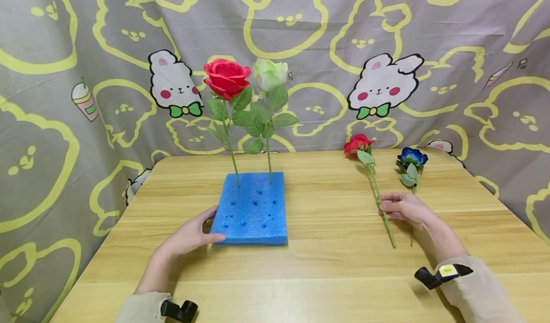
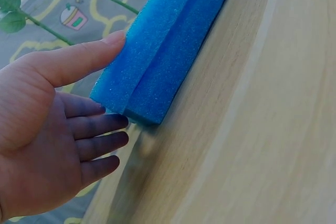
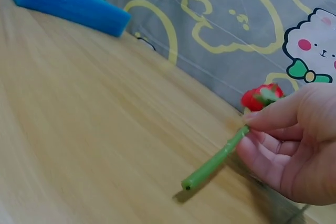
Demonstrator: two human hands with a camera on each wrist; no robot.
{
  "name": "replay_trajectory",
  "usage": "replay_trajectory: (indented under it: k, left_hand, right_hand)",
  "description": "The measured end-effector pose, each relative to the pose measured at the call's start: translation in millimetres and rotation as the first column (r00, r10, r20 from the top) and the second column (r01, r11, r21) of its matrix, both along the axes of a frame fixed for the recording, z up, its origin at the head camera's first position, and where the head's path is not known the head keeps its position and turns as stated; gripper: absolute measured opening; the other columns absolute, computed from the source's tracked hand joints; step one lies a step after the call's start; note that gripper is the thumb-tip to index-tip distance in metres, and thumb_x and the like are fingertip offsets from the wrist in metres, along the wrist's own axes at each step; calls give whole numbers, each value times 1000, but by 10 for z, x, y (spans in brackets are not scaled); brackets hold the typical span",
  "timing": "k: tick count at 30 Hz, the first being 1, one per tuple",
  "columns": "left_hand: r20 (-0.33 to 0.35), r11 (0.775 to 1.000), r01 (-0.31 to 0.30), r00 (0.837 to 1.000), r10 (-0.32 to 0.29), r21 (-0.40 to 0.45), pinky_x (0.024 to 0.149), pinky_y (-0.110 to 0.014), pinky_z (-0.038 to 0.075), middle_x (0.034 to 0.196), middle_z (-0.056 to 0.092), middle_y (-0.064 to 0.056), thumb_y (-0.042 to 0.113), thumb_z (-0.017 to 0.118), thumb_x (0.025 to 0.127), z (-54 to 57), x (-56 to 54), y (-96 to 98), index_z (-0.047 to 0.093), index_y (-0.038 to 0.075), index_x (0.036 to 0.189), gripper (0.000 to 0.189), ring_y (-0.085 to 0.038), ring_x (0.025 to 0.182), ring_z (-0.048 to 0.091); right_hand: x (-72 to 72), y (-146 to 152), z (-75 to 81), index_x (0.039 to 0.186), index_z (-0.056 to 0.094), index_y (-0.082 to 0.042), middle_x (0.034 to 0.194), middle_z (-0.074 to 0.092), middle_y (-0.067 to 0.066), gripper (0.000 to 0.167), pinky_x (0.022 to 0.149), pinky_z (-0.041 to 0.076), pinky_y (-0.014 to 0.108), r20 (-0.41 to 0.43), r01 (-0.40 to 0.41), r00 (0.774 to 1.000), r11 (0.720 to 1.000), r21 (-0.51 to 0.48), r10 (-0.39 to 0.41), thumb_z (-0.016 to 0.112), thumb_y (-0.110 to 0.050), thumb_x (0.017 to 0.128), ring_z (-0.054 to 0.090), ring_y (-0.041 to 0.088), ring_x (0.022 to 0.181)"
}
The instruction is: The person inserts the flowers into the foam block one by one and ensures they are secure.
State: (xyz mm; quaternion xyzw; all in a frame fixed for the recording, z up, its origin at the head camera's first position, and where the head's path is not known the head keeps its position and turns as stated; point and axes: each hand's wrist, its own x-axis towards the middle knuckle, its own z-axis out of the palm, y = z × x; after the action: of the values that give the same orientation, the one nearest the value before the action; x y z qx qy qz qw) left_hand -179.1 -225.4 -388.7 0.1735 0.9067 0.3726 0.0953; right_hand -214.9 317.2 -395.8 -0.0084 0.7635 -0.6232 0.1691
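Observation:
A blue foam block (image 1: 253, 218) lies on the table, its top dotted with several small holes. Stuck upright in its far part are a red rose (image 1: 227, 78) and a pale green-white rose (image 1: 270, 74). My left hand (image 1: 191, 232) rests against the block's near left corner, thumb on its edge; in the left wrist view the fingers (image 2: 100, 145) are extended. With thumb and fingers, my right hand (image 1: 408, 209) pinches the stem of another red rose (image 1: 358, 144), whose bloom points away; the cut stem end (image 3: 202, 174) shows in the right wrist view.
A blue rose (image 1: 412, 158) lies at the right, its stem passing partly behind my right hand. The wooden table (image 1: 326, 275) reaches back to a grey curtain (image 1: 309, 36) with yellow outlines and cartoon rabbits.

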Motion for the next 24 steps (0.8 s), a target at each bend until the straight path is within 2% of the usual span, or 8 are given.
replay_trajectory:
  k: [3, 5, 8, 13, 18, 22, 24]
  left_hand:
    - [3, 1000, 0, 1000, 0, 1, 102, -55, 29, 143, 34, -24, 41, 70, 81, -6, 0, 1, 22, -2, 145, 91, -40, 130, 31]
    - [5, 1000, 0, 1000, 0, 3, 102, -55, 29, 143, 34, -24, 41, 70, 81, -8, -2, 1, 22, -3, 145, 91, -40, 130, 31]
    - [5, 1000, -1, 1000, 1, 2, 102, -55, 29, 143, 34, -24, 41, 70, 81, -10, -8, 1, 23, -3, 145, 91, -40, 130, 31]
    - [5, 1000, -2, 1000, 2, 1, 102, -55, 28, 143, 34, -24, 41, 70, 81, -5, -13, 5, 23, -2, 145, 91, -40, 130, 31]
    - [5, 1000, -2, 1000, 2, 1, 101, -55, 29, 143, 34, -24, 41, 70, 81, -5, -13, 5, 23, -2, 145, 91, -40, 130, 31]
    - [5, 1000, -8, 1000, 8, -1, 101, -55, 29, 143, 34, -24, 41, 70, 81, -11, -12, 0, 22, -1, 145, 91, -40, 130, 31]
    - [3, 1000, -9, 1000, 9, -3, 101, -56, 29, 143, 34, -24, 42, 70, 81, -15, -13, -2, 22, -1, 146, 91, -40, 130, 31]
  right_hand:
    - [-1, -19, -1, 123, 36, 20, 93, 59, 1, 44, 74, 52, 25, -10, 9, 1000, 996, -88, -10, 56, -1, 90, 61, 10, 81]
    - [-2, -30, 2, 116, 45, 12, 90, 59, 1, 31, 72, 52, 25, -12, 20, 1000, 990, -142, -22, 56, 1, 89, 61, 10, 80]
    - [-5, -46, 8, 107, 52, 1, 89, 59, -1, 19, 71, 53, 24, -23, 28, 999, 979, -204, -33, 55, 3, 89, 60, 10, 78]
    - [-4, -75, 26, 103, 52, -4, 89, 59, 0, 16, 69, 53, 24, -52, 23, 998, 958, -286, -39, 54, 4, 89, 60, 10, 76]
    - [-3, -113, 46, 100, 54, -6, 88, 59, 0, 17, 70, 54, 26, -95, -29, 995, 927, -375, -7, 52, 7, 90, 62, 11, 77]
    - [-1, -153, 75, 96, 58, -6, 86, 61, 2, 18, 71, 54, 26, -119, -49, 993, 899, -436, -3, 51, 10, 90, 63, 12, 77]
    - [1, -171, 91, 95, 58, -4, 85, 61, 2, 18, 70, 54, 26, -137, -46, 990, 896, -441, -17, 50, 11, 89, 63, 13, 75]
